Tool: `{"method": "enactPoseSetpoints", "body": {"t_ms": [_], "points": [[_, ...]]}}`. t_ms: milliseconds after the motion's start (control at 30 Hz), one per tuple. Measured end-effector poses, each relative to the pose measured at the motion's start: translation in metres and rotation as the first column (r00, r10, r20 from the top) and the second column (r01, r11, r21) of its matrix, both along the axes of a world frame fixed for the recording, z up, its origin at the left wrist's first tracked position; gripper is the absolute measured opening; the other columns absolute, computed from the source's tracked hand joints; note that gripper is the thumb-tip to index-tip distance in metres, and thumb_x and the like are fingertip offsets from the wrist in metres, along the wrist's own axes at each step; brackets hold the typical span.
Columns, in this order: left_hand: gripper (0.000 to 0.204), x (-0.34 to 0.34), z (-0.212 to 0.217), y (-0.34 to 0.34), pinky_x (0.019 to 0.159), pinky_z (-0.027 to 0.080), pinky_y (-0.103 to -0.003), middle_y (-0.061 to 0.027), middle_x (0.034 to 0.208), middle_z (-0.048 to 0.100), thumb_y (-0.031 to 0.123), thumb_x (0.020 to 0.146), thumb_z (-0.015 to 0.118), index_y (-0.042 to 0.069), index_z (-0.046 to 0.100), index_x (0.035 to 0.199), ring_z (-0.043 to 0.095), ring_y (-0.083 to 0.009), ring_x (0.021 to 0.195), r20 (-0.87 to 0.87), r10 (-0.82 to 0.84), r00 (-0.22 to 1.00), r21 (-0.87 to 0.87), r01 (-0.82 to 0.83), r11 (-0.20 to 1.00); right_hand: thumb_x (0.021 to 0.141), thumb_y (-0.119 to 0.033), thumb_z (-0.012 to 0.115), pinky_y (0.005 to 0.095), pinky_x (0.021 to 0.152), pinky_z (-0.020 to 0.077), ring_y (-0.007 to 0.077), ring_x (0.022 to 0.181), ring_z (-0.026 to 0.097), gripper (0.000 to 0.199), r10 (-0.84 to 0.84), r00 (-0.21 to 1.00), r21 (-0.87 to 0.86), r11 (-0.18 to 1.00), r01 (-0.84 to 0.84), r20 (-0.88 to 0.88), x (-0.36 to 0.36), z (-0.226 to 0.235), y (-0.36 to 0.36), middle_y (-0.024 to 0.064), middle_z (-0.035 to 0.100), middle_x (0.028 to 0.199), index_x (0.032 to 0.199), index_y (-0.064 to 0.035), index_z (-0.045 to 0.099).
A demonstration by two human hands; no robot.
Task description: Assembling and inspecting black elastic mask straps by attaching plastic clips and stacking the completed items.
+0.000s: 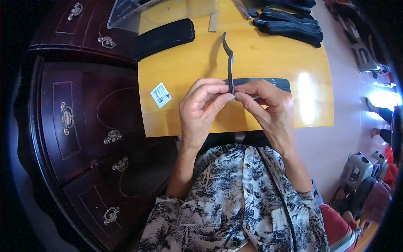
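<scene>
Both hands meet above the near half of a yellow table (176, 122). My left hand (199, 107) pinches the lower end of a thin, dark, flexible strip (230, 63) between thumb and fingers. My right hand (270, 109) pinches that same end from the other side, and the fingertips nearly touch. The strip rises edge-on away from me and bends near its far end. Behind my fingers lies a flat dark grey ribbed piece (279, 84), partly covered by my right hand. Left of my left hand rests a white square label (160, 95) with printing.
A long black padded piece (168, 38) lies at the far left, beside a clear plastic box (147, 14). Several black fabric pieces (289, 27) are piled at the far right. A beige strip (213, 22) lies between. Dark wooden drawers (63, 105) stand left; grey stools (357, 168) stand right.
</scene>
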State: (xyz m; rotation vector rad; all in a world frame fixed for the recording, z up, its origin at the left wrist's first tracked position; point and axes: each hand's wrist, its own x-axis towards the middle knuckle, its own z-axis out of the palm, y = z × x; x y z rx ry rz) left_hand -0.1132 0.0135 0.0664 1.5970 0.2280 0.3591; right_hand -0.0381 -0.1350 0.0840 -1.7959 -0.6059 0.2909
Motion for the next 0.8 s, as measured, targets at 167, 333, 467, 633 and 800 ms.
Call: {"method": "enactPoseSetpoints", "body": {"t_ms": [167,333,467,633,800], "points": [[0.015,-0.003,0.004,-0.002,0.084,0.053,-0.025,-0.0112,0.106,0.057,-0.011,0.079,0.065,-0.007,0.062,0.094,0.06,-0.0156,0.096,0.011,-0.029,1.0,0.123,0.028,0.992,0.082,-0.007,0.067,0.0254,0.061,0.0554,0.0155,0.07,0.066,0.012,-0.01,0.997,0.022,1.0,0.012,-0.075,-0.004,0.004,-0.007,0.0116,0.067,0.083,0.09,0.0026,0.066],[0.016,-0.001,0.007,-0.007,0.084,0.053,-0.025,-0.0116,0.106,0.057,-0.01,0.08,0.065,-0.007,0.062,0.095,0.06,-0.0158,0.096,0.011,-0.042,0.999,0.157,0.04,0.987,0.083,-0.007,0.066,0.0263,0.061,0.0553,0.0157,0.071,0.066,0.012,-0.007,0.995,0.015,1.0,0.008,-0.101,-0.003,0.006,-0.011,0.0117,0.067,0.083,0.09,0.0027,0.066],[0.017,-0.002,0.007,-0.009,0.085,0.053,-0.026,-0.0121,0.108,0.056,-0.01,0.081,0.064,-0.007,0.06,0.097,0.06,-0.0161,0.097,0.0,-0.031,1.0,0.107,0.03,0.994,0.083,-0.006,0.065,0.0288,0.059,0.0533,0.02,0.071,0.066,0.014,0.012,0.999,0.016,1.0,-0.013,0.051,-0.004,-0.003,-0.01,0.0124,0.065,0.082,0.093,0.0027,0.064],[0.016,0.0,0.004,-0.01,0.087,0.052,-0.027,-0.0119,0.109,0.054,-0.01,0.082,0.063,-0.007,0.059,0.097,0.058,-0.0163,0.099,-0.009,-0.047,0.999,0.079,0.048,0.996,0.082,-0.006,0.065,0.0303,0.058,0.052,0.0231,0.07,0.065,0.013,0.041,0.995,0.025,0.999,-0.044,0.094,0.001,-0.006,-0.009,0.0131,0.064,0.081,0.092,0.0024,0.062],[0.017,0.001,0.001,-0.012,0.077,0.052,-0.024,-0.0095,0.105,0.054,-0.011,0.08,0.063,-0.006,0.058,0.096,0.058,-0.0117,0.091,0.0,-0.014,1.0,0.035,0.014,0.999,0.082,-0.006,0.065,0.0307,0.056,0.0515,0.0229,0.067,0.064,0.011,0.068,0.986,-0.004,0.998,-0.069,0.155,0.004,-0.009,-0.007,0.0128,0.063,0.08,0.086,0.0023,0.06]]}}
